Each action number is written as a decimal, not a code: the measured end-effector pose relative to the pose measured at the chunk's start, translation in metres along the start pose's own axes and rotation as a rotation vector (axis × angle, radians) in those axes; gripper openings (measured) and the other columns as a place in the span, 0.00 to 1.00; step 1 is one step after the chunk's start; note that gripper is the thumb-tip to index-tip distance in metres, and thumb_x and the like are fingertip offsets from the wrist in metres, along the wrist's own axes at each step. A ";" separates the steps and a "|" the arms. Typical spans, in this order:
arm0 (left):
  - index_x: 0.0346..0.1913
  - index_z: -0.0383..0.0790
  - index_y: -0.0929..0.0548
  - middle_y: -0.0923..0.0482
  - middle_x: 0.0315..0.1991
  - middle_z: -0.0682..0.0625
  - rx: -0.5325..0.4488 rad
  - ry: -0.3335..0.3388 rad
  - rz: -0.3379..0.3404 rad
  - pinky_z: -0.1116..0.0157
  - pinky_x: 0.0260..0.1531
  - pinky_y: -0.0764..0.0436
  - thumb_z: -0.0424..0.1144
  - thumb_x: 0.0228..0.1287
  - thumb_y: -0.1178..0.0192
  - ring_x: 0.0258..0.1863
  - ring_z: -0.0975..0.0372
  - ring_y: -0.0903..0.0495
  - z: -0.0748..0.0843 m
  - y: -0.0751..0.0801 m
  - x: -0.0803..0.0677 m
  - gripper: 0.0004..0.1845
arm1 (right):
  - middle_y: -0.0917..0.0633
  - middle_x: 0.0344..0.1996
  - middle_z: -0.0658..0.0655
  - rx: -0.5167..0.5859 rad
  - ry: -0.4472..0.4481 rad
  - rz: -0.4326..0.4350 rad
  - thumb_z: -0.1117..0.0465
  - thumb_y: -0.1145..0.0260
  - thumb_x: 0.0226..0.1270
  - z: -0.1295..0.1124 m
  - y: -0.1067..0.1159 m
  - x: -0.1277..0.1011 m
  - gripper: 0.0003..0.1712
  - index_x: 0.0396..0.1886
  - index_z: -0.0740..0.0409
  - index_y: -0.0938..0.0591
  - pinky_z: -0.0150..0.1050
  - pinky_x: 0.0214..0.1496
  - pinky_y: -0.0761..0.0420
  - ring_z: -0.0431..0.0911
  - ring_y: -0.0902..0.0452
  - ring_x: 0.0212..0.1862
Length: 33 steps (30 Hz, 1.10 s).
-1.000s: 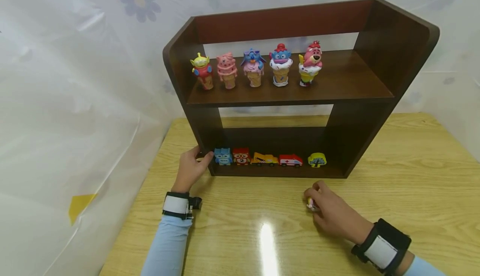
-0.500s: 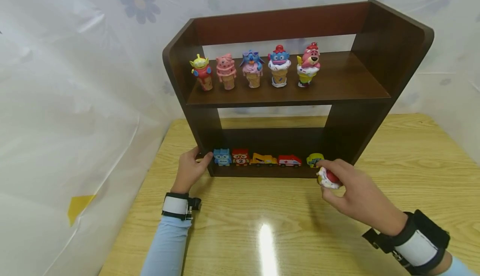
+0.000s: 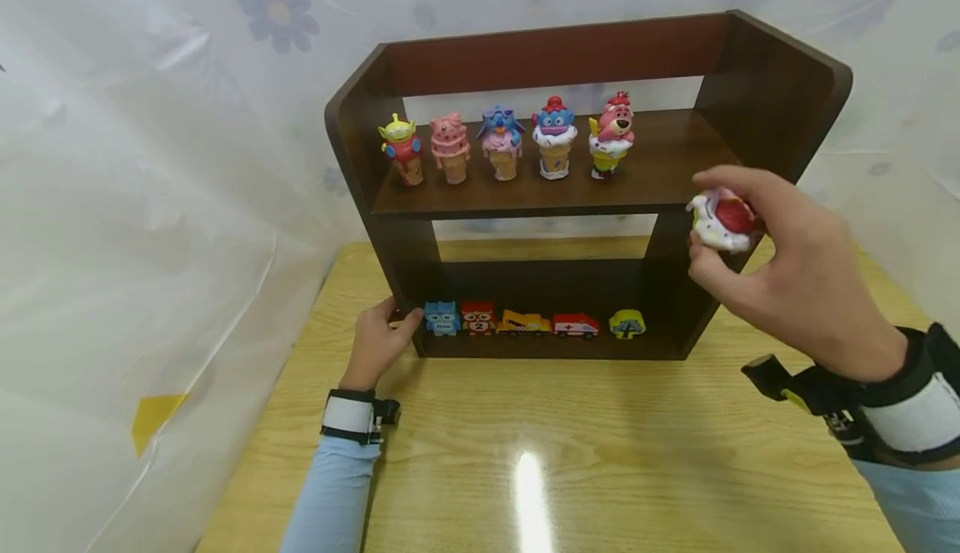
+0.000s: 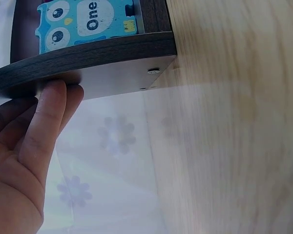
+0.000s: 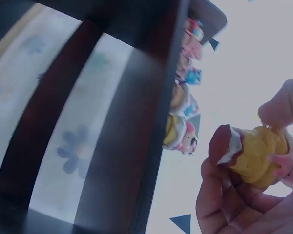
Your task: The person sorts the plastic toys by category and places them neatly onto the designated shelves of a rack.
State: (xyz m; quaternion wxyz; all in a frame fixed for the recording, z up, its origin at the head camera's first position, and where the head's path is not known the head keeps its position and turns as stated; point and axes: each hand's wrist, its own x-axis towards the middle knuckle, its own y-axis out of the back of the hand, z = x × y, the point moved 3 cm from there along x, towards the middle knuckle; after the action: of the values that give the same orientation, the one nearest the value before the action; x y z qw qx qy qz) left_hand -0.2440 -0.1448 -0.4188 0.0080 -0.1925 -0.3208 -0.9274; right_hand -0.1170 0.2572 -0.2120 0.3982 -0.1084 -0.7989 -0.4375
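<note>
Down at the near edge, just the wooden table [image 3: 600,453] with a glare spot, two light-blue sleeves and wrist straps. A bit further in, left hand [image 3: 378,340] parked against the bottom-left corner of the dark shelf unit [image 3: 780,103], fingers fairly straight and pressed to the side panel, thumb at the front edge; looks like bracing it, not gripping anything. Over on the right, right hand [image 3: 787,278] lifted off the table, up about level with the upper shelf's right end, fingers curled round a small ice-cream figure [image 3: 722,219], white and yellowish with a red top. Pinched between thumb and fingertips, clearer in the right wrist view [image 5: 254,153]. Probably light, hard plastic or resin, glossy so maybe a little slippery, with small bits that could chip. Best held around the body like this, not by the topping. Back on the bottom shelf, a row of flat toys: blue owl block [image 3: 442,318], red owl block [image 3: 477,317], yellow truck [image 3: 523,322], ambulance [image 3: 576,324], yellow tree piece [image 3: 627,323]. Higher and further back, five cone figures [image 3: 502,143] upright in a row on the upper shelf, spare room to their right. Behind everything, a pale flowered curtain [image 3: 150,161].
</note>
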 end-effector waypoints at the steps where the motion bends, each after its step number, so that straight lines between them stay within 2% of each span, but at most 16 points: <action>1: 0.47 0.34 0.15 0.12 0.43 0.38 0.003 -0.001 0.001 0.50 0.38 0.12 0.42 0.65 0.38 0.43 0.47 0.12 0.000 0.000 0.000 0.16 | 0.18 0.40 0.52 0.014 -0.025 0.019 0.71 0.31 0.48 0.000 0.000 0.005 0.35 0.61 0.63 0.24 0.12 0.41 0.35 0.24 0.35 0.37; 3: 0.48 0.33 0.15 0.12 0.43 0.38 0.011 -0.003 -0.001 0.50 0.39 0.12 0.43 0.64 0.38 0.43 0.47 0.12 0.000 0.001 0.000 0.17 | 0.20 0.39 0.47 0.032 -0.088 0.048 0.70 0.31 0.51 0.003 -0.001 0.014 0.33 0.61 0.62 0.25 0.12 0.41 0.34 0.23 0.34 0.35; 5: 0.48 0.33 0.15 0.12 0.43 0.38 0.013 0.000 -0.004 0.49 0.40 0.13 0.44 0.65 0.38 0.43 0.47 0.12 0.001 0.001 0.000 0.17 | 0.20 0.40 0.46 0.041 -0.154 0.056 0.68 0.31 0.55 0.007 -0.003 0.023 0.31 0.61 0.60 0.24 0.13 0.39 0.34 0.25 0.34 0.33; 7: 0.48 0.33 0.15 0.12 0.43 0.38 0.011 0.006 -0.002 0.49 0.40 0.13 0.44 0.65 0.38 0.44 0.47 0.12 0.001 0.001 0.001 0.17 | 0.18 0.44 0.53 0.037 -0.202 0.049 0.65 0.32 0.57 0.012 -0.007 0.034 0.29 0.61 0.58 0.23 0.15 0.39 0.35 0.29 0.34 0.36; 10: 0.47 0.33 0.15 0.12 0.43 0.38 0.007 0.014 0.004 0.49 0.39 0.13 0.44 0.64 0.38 0.43 0.47 0.12 0.002 0.002 0.000 0.17 | 0.19 0.51 0.65 0.020 -0.257 0.031 0.63 0.34 0.59 0.021 -0.014 0.049 0.28 0.62 0.59 0.22 0.19 0.39 0.38 0.41 0.33 0.43; 13: 0.46 0.33 0.15 0.12 0.42 0.38 0.015 0.007 0.005 0.50 0.39 0.12 0.43 0.64 0.38 0.43 0.47 0.12 0.002 0.002 0.000 0.16 | 0.21 0.54 0.68 -0.004 -0.306 0.004 0.62 0.35 0.60 0.030 -0.020 0.060 0.29 0.63 0.61 0.23 0.21 0.40 0.40 0.52 0.32 0.48; 15: 0.46 0.33 0.15 0.12 0.42 0.38 0.016 0.001 0.003 0.50 0.39 0.13 0.43 0.64 0.38 0.42 0.47 0.12 0.002 0.002 -0.001 0.16 | 0.21 0.55 0.69 -0.009 -0.333 -0.011 0.61 0.35 0.61 0.036 -0.023 0.064 0.30 0.64 0.61 0.24 0.21 0.39 0.40 0.55 0.31 0.49; 18: 0.46 0.32 0.15 0.12 0.42 0.38 0.006 -0.003 0.004 0.49 0.40 0.13 0.43 0.64 0.38 0.42 0.47 0.12 0.003 0.002 -0.001 0.16 | 0.22 0.56 0.69 -0.015 -0.358 -0.032 0.59 0.35 0.62 0.042 -0.025 0.068 0.31 0.66 0.61 0.25 0.22 0.40 0.39 0.56 0.30 0.50; 21: 0.47 0.33 0.15 0.12 0.43 0.38 -0.009 0.006 0.001 0.49 0.40 0.13 0.43 0.64 0.38 0.43 0.46 0.12 0.004 0.001 0.000 0.16 | 0.22 0.59 0.69 -0.014 -0.375 -0.051 0.58 0.35 0.63 0.047 -0.028 0.071 0.32 0.67 0.61 0.27 0.28 0.44 0.35 0.58 0.29 0.53; 25: 0.48 0.33 0.15 0.12 0.44 0.38 -0.010 0.007 -0.003 0.49 0.40 0.13 0.43 0.64 0.38 0.43 0.47 0.12 0.003 0.000 0.000 0.17 | 0.24 0.61 0.70 -0.011 -0.393 -0.074 0.58 0.35 0.64 0.052 -0.032 0.073 0.33 0.69 0.61 0.29 0.43 0.52 0.28 0.61 0.29 0.57; 28: 0.48 0.33 0.15 0.12 0.44 0.38 -0.007 0.002 0.001 0.50 0.41 0.13 0.43 0.64 0.37 0.43 0.47 0.12 0.003 0.000 0.000 0.16 | 0.24 0.62 0.70 0.000 -0.397 -0.088 0.58 0.36 0.65 0.055 -0.034 0.075 0.33 0.69 0.61 0.30 0.51 0.56 0.28 0.62 0.30 0.58; 33: 0.47 0.33 0.15 0.12 0.44 0.38 -0.012 0.008 0.004 0.49 0.41 0.13 0.43 0.64 0.38 0.43 0.47 0.12 0.003 0.001 -0.001 0.16 | 0.23 0.60 0.70 0.014 -0.387 -0.098 0.58 0.36 0.65 0.057 -0.039 0.076 0.32 0.68 0.62 0.29 0.44 0.50 0.31 0.61 0.30 0.55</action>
State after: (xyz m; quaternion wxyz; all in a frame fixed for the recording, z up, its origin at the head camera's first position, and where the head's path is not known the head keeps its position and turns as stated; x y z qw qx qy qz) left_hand -0.2421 -0.1446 -0.4164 0.0098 -0.1895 -0.3149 -0.9300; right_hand -0.2179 0.2657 -0.1973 0.2163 -0.1487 -0.8680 -0.4215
